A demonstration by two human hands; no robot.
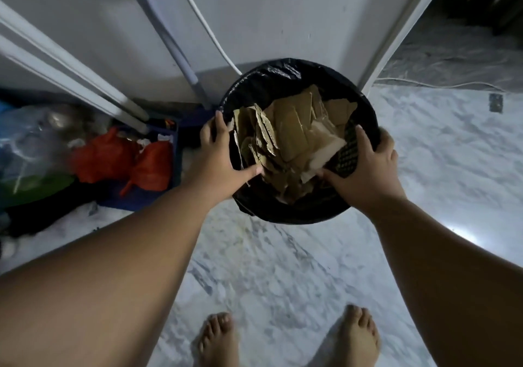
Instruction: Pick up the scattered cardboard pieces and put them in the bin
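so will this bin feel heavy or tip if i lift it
Probably light: the bin shows only cardboard pieces. Its black liner may slip under fingers. The left hand and right hand grip opposite sides, so tipping seems unlikely.

The right hand's (370, 160) outer fingers curl out of sight over the bin (297, 213) rim. Lower cardboard (291, 129) lies buried under the top pieces. Orange bags (107, 154) blur at left. 2 feet (218, 341) are cut at the bottom edge. A dark speck (495, 102) on the floor (268, 267) is too small to tell.
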